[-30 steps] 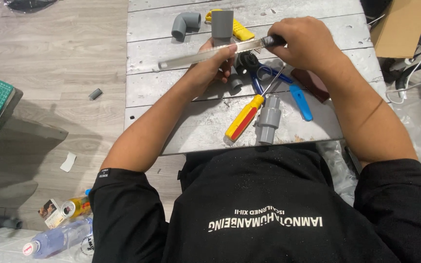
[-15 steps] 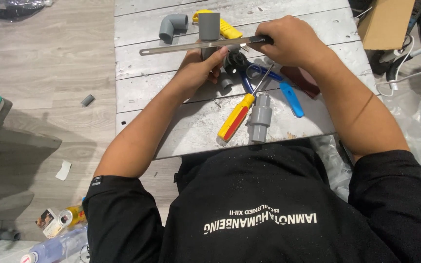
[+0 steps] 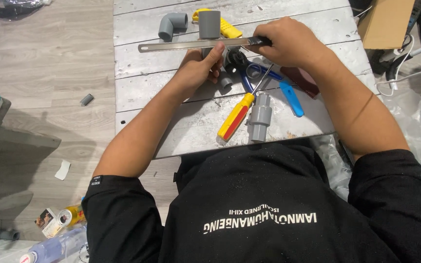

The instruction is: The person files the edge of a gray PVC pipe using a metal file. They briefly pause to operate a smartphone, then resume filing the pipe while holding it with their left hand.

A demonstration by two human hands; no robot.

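Sliding leftward across the pipe, the saw is being clamped at its handle by the right hand while the left hand is gripping a stiff, slippery fitting on the bench.

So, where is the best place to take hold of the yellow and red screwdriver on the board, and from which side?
Probably the thick yellow and red handle of the screwdriver, taken from above. It lies flat on the board, slanting, with the handle at the near end and free. The thin shaft runs up toward the blue pliers and the right hand, so it is crowded.
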